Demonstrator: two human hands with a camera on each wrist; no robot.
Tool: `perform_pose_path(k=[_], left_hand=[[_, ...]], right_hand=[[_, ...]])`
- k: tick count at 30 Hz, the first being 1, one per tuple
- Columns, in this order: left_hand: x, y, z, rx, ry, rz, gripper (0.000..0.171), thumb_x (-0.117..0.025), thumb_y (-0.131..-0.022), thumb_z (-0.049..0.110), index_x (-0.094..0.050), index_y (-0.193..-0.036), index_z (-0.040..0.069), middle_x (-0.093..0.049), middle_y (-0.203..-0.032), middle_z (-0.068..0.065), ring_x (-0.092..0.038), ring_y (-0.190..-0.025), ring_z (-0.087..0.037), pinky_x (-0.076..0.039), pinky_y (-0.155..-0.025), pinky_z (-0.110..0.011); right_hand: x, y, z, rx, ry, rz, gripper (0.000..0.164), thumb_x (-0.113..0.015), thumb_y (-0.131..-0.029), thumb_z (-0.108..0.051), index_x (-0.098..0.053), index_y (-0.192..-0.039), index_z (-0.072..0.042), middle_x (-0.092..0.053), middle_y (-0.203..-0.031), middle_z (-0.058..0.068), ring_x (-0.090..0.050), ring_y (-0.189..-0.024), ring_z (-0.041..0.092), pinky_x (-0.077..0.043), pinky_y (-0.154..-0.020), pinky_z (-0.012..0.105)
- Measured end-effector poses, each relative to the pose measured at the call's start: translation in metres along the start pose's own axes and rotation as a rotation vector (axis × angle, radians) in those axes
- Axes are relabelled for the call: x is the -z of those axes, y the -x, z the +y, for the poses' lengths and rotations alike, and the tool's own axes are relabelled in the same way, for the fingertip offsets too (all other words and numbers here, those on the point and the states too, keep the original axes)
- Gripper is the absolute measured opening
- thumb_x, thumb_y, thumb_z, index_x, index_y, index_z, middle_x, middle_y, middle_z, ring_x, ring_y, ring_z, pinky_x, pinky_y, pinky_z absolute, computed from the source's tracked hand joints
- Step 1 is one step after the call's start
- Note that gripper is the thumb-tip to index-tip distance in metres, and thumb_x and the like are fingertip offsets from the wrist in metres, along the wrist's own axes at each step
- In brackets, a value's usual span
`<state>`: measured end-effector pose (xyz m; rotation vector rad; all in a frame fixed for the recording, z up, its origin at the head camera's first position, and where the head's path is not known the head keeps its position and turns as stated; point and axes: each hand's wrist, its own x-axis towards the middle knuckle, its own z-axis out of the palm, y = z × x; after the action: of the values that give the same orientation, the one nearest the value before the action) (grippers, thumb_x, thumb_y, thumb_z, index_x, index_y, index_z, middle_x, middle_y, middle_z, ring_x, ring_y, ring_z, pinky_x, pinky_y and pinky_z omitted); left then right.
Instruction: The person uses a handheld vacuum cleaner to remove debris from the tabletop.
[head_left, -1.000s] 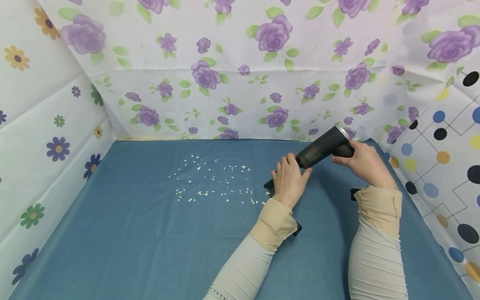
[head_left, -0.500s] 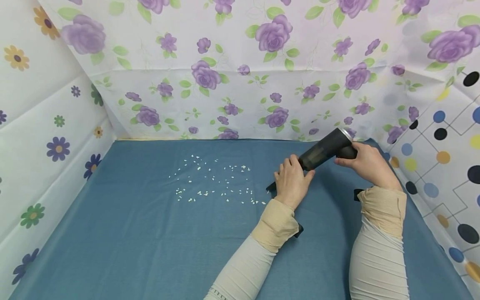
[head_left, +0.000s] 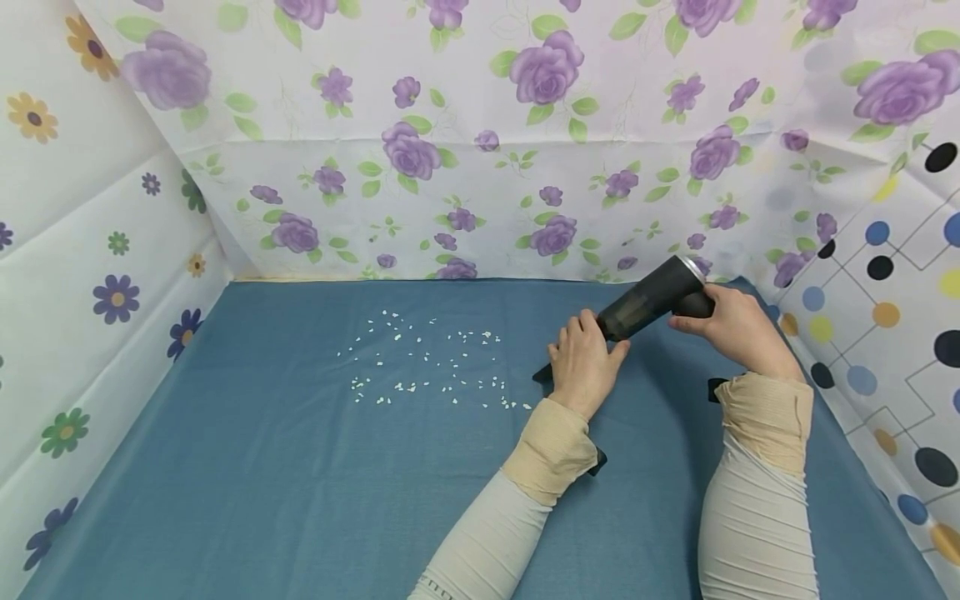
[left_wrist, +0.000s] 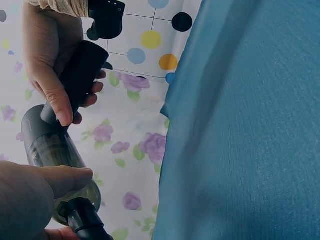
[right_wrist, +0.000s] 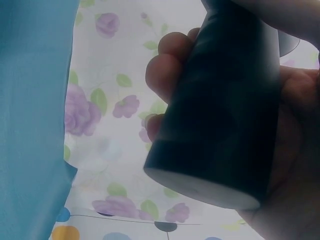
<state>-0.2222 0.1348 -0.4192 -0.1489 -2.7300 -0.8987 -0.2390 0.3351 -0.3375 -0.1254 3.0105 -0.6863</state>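
A black handheld vacuum cleaner [head_left: 645, 302] with a see-through dust cup slants down to the left over the blue cloth. My right hand [head_left: 741, 329] grips its handle [right_wrist: 220, 110], fingers wrapped round it in the right wrist view. Near the front of the body, my left hand [head_left: 583, 367] holds the vacuum, its thumb [left_wrist: 65, 180] lying along the clear cup in the left wrist view. The narrow black nozzle [head_left: 543, 374] pokes out left of the left hand, close to the cloth. Small white scraps [head_left: 405, 386] lie scattered to the left of the nozzle.
Blue cloth [head_left: 300, 492] covers the table. A purple-flowered sheet [head_left: 480, 200] stands along the back edge, with a daisy-print sheet [head_left: 67, 333] at left and a dotted sheet [head_left: 885, 333] at right.
Both hands and the vacuum have shifted slightly right and a little down since a second ago. A few scraps by the nozzle are no longer seen. Over the last half second they hardly move.
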Motion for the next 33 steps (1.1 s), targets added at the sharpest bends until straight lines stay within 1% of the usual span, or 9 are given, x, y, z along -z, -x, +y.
perform_pose_path(k=[7, 10, 16, 20, 24, 30, 33], left_hand=[[-0.004, 0.003, 0.004, -0.023, -0.032, 0.041, 0.052, -0.066, -0.090, 0.051, -0.049, -0.121, 0.012, -0.053, -0.098, -0.003, -0.051, -0.084, -0.019, -0.042, -0.075, -0.039], [-0.006, 0.005, 0.007, -0.031, -0.036, 0.055, 0.053, -0.066, -0.090, 0.051, -0.049, -0.122, 0.012, -0.053, -0.099, -0.003, -0.051, -0.084, -0.019, -0.043, -0.076, -0.039], [-0.009, 0.006, 0.009, -0.032, -0.058, 0.056, 0.054, -0.064, -0.091, 0.053, -0.049, -0.122, 0.012, -0.053, -0.099, -0.003, -0.052, -0.085, -0.019, -0.044, -0.076, -0.038], [-0.009, 0.006, 0.010, -0.029, -0.060, 0.060, 0.053, -0.065, -0.090, 0.053, -0.050, -0.121, 0.012, -0.053, -0.098, -0.003, -0.052, -0.085, -0.019, -0.044, -0.076, -0.038], [-0.009, 0.007, 0.011, -0.044, -0.072, 0.063, 0.054, -0.065, -0.090, 0.053, -0.049, -0.121, 0.012, -0.053, -0.097, -0.003, -0.052, -0.084, -0.019, -0.044, -0.075, -0.038], [-0.013, 0.011, 0.014, -0.074, -0.088, 0.070, 0.055, -0.065, -0.090, 0.054, -0.049, -0.120, 0.011, -0.053, -0.095, -0.002, -0.052, -0.081, -0.017, -0.044, -0.072, -0.036], [-0.015, 0.013, 0.016, -0.085, -0.090, 0.080, 0.054, -0.065, -0.090, 0.054, -0.049, -0.119, 0.011, -0.053, -0.094, -0.002, -0.052, -0.080, -0.017, -0.043, -0.070, -0.035]], right_hand=[[0.004, 0.003, 0.000, -0.009, 0.017, 0.018, 0.077, -0.065, -0.088, -0.058, -0.051, -0.125, 0.008, -0.055, -0.092, 0.020, -0.054, -0.070, 0.029, -0.040, -0.057, 0.038], [0.006, 0.005, 0.002, -0.010, 0.019, 0.023, 0.079, -0.065, -0.088, -0.058, -0.050, -0.127, 0.009, -0.056, -0.095, 0.022, -0.055, -0.073, 0.031, -0.041, -0.058, 0.039], [0.007, 0.006, 0.005, -0.006, 0.017, 0.019, 0.079, -0.066, -0.088, -0.056, -0.049, -0.128, 0.011, -0.058, -0.099, 0.025, -0.058, -0.079, 0.034, -0.044, -0.064, 0.043], [0.007, 0.006, 0.005, -0.005, 0.014, 0.017, 0.078, -0.067, -0.088, -0.055, -0.050, -0.126, 0.010, -0.058, -0.098, 0.024, -0.057, -0.077, 0.033, -0.044, -0.064, 0.042], [0.008, 0.007, 0.008, 0.007, 0.001, 0.019, 0.074, -0.067, -0.089, -0.053, -0.051, -0.126, 0.009, -0.058, -0.099, 0.024, -0.057, -0.077, 0.032, -0.044, -0.065, 0.042], [0.010, 0.009, 0.018, 0.003, -0.016, -0.010, 0.089, -0.066, -0.088, -0.055, -0.040, -0.140, 0.013, -0.057, -0.107, 0.028, -0.058, -0.080, 0.032, -0.044, -0.066, 0.042], [0.012, 0.010, 0.021, -0.005, -0.019, -0.015, 0.090, -0.066, -0.088, -0.056, -0.040, -0.140, 0.013, -0.058, -0.107, 0.028, -0.059, -0.081, 0.032, -0.045, -0.065, 0.042]])
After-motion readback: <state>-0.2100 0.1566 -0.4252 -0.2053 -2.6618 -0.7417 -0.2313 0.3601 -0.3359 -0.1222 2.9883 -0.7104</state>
